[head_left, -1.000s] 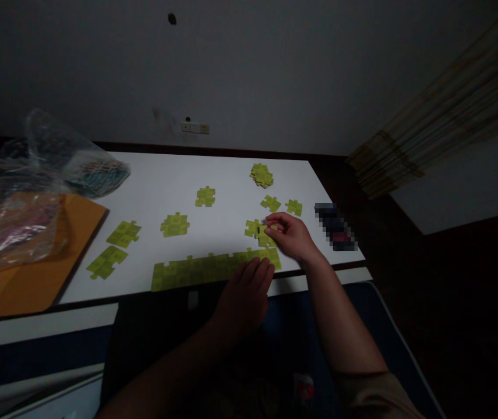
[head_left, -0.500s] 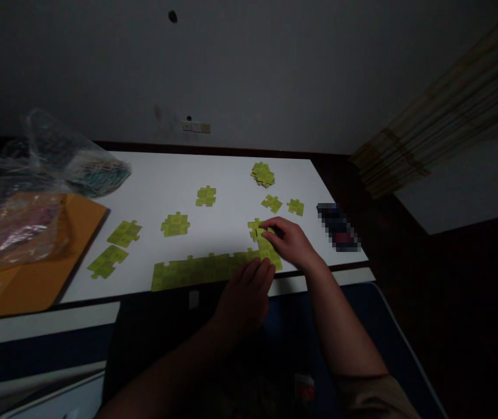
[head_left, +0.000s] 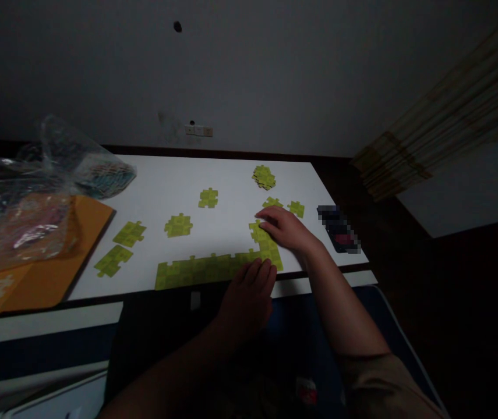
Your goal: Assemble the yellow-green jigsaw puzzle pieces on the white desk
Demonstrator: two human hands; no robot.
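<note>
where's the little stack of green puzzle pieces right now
In the head view the stack of green puzzle pieces sits at the far right of the white table, beyond the right hand and two loose pieces.

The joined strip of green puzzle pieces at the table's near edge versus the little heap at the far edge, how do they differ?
The joined strip lies flat, interlocked in a long row; the heap is loose pieces piled up. The strip is far bigger. The left hand touches the strip; nothing touches the heap. Both are the same yellow-green.
</note>
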